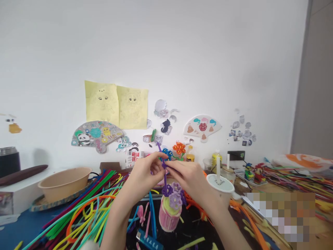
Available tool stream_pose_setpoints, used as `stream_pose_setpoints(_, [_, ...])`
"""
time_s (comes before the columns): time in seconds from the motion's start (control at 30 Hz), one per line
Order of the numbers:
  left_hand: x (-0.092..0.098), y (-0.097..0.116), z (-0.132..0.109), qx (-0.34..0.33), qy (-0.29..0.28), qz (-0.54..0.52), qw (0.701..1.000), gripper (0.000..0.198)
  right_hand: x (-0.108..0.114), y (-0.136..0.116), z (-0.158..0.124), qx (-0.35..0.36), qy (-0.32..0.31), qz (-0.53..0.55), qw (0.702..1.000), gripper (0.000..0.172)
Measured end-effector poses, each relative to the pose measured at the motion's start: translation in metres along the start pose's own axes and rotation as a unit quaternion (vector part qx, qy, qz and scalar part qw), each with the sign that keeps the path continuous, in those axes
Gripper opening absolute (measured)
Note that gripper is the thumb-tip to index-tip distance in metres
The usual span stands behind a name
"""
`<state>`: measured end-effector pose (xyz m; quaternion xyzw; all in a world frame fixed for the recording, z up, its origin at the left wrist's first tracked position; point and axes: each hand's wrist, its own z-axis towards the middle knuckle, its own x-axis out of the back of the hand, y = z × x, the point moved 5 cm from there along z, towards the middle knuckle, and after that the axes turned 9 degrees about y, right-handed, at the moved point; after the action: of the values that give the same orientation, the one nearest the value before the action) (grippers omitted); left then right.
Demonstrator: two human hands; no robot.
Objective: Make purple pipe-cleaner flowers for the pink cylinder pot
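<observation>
In the middle of the view, my left hand [146, 172] and my right hand [186, 173] meet, fingers pinched on a purple pipe cleaner [165, 181]. One end of it sticks up above my fingers, and the rest hangs down toward the flowers. Just below stands a small pink pot [169, 217] wrapped in fuzzy stems, with a yellow-green rim. Lilac and dark purple pipe-cleaner flowers [176, 199] rise from it. My fingers partly hide where the pipe cleaner is gripped. A blue lighter [149, 239] with white writing lies in front of the pot.
Loose coloured pipe cleaners [85, 208] spread over the left side. A beige bowl [65, 182] stands beyond them. At right are a lidded cup [220, 184] with a straw and more pipe cleaners [293, 187]. Orange flowers [179, 148] and a yellow bottle [190, 155] stand by the wall.
</observation>
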<state>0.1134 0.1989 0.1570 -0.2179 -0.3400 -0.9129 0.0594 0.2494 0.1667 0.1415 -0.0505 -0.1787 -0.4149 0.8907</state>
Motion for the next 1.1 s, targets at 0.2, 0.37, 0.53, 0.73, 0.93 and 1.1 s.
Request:
stream_pose_setpoints(0.2, [0.0, 0.0004, -0.0003, -0.015, -0.008, 0.001, 1.0, 0.037, -0.0004, 0.0005, -0.0006, -0.005, -0.014, 0.001, 1.0, 0.017])
stream_pose_setpoints(0.37, [0.0005, 0.0006, -0.0016, -0.02, -0.016, 0.003, 1.0, 0.04, -0.0016, 0.0001, -0.0008, -0.011, 0.01, -0.011, 1.0, 0.014])
stream_pose_setpoints(0.53, [0.0005, 0.0036, -0.0027, -0.024, -0.02, 0.016, 0.999, 0.039, -0.0006, -0.0037, 0.0008, -0.002, -0.004, -0.004, 1.0, 0.013])
stream_pose_setpoints(0.73, [-0.0005, 0.0073, -0.0014, -0.022, -0.02, 0.071, 0.997, 0.037, -0.0037, -0.0047, 0.0016, -0.009, -0.024, 0.011, 1.0, 0.013])
stream_pose_setpoints(0.93, [-0.0044, 0.0063, -0.0033, -0.039, -0.018, 0.146, 0.988, 0.029, -0.0045, -0.0045, 0.0004, -0.009, -0.023, 0.014, 1.0, 0.014])
stream_pose_setpoints(1.1, [-0.0085, 0.0068, -0.0012, -0.059, -0.002, 0.178, 0.982, 0.024, 0.0001, -0.0047, 0.0026, -0.006, -0.042, 0.012, 0.999, 0.019])
